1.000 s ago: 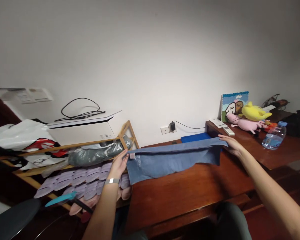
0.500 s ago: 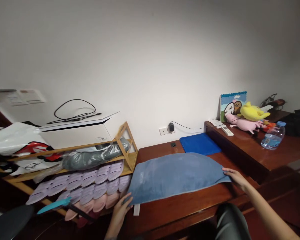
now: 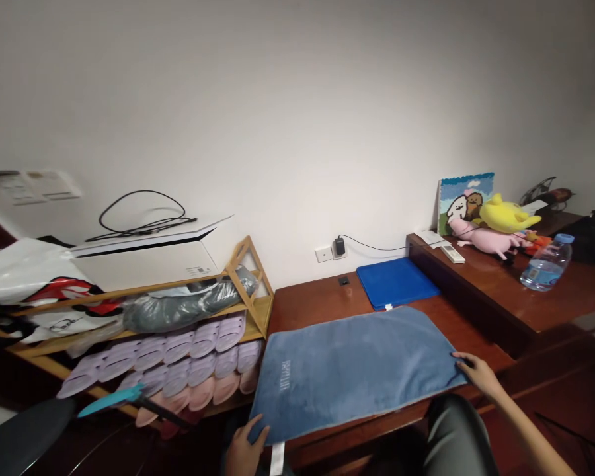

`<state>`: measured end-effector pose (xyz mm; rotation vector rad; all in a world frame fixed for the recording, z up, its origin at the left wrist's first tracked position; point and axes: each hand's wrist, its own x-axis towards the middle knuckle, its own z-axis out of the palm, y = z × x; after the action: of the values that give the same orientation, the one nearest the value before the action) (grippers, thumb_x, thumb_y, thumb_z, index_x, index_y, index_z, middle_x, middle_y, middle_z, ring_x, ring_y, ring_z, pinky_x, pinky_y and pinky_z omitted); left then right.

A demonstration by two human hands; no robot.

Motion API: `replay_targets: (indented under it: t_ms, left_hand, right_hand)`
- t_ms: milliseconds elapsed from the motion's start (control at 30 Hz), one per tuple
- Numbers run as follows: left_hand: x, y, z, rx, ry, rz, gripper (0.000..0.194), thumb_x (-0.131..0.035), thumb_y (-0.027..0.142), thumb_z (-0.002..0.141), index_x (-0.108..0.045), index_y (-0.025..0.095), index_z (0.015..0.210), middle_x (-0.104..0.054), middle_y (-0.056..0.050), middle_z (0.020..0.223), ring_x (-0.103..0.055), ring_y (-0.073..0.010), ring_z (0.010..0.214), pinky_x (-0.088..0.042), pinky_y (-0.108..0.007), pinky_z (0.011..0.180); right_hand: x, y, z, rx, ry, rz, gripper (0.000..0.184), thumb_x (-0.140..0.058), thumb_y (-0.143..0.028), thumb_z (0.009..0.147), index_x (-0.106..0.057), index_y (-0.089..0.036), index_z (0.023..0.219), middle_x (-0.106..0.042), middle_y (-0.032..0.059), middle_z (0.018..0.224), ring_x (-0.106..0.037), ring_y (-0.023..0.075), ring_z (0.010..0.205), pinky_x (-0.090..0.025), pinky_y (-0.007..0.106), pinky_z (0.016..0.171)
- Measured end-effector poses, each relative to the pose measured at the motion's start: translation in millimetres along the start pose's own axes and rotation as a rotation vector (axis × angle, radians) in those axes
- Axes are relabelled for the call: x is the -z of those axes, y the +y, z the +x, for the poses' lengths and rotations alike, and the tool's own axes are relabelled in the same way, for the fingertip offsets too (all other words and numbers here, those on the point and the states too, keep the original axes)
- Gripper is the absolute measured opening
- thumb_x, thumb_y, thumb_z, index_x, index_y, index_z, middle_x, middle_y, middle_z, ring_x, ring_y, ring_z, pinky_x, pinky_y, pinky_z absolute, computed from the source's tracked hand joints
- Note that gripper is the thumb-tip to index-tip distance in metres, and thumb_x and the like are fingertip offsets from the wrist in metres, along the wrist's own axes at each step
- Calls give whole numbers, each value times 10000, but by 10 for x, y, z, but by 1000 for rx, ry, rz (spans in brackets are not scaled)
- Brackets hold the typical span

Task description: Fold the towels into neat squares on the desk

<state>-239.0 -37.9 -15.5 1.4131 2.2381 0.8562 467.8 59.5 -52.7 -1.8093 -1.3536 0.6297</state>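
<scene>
Towel (image 3: 357,370) was blue and flat; right hand (image 3: 480,375) pinched one corner, left hand (image 3: 246,446), fingers (image 3: 262,436) slightly parted, touched another, its grip unclear.

No text reads clearly: lettering (image 3: 284,375) on the blue towel (image 3: 357,370) and print (image 3: 198,270) on the white box (image 3: 143,268) are blurred.

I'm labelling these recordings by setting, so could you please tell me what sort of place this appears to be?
Probably a home or dormitory room: a wooden desk, a shoe rack with slippers, and plush toys suggest living quarters.
</scene>
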Motion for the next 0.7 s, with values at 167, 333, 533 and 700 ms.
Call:
replay_targets:
  t_ms: [167,333,533,700]
  left_hand:
    - [-46,-131,-174,-61,1,92,518,-545,563,766,-788,242,1092,-787,-107,1018,-761,-336,987,-610,-433,887]
    - [-24,-332,-398,-194,92,159,574,-504,616,839,-786,248,1178,-757,-124,1010,-738,-342,955,-592,-488,913]
    - [-5,-43,-94,-398,328,225,425,-440,480,975,-793,268,1080,-734,-115,1173,-694,-296,1105,-558,-469,1008]
    - [-246,772,794,-626,155,269,431,-373,315,1024,-737,218,1233,-697,-112,1353,-641,-260,1265,-499,-449,1112]
  right_hand:
    - [-13,64,-199,190,96,-190,466,-476,-559,819,-759,-232,991,-763,140,1031,-741,316,987,-581,439,927]
    - [42,33,-315,350,119,-535,457,-396,-487,938,-749,-250,1107,-712,141,1077,-719,304,857,-591,455,805]
    - [-430,-687,-128,546,122,-537,439,-390,-421,974,-743,-226,1147,-703,148,1249,-697,313,1071,-570,468,951]
    - [-1533,-2023,-46,605,-225,-265,495,-348,-360,1006,-686,-213,1336,-647,118,1435,-592,306,1335,-437,496,1168]
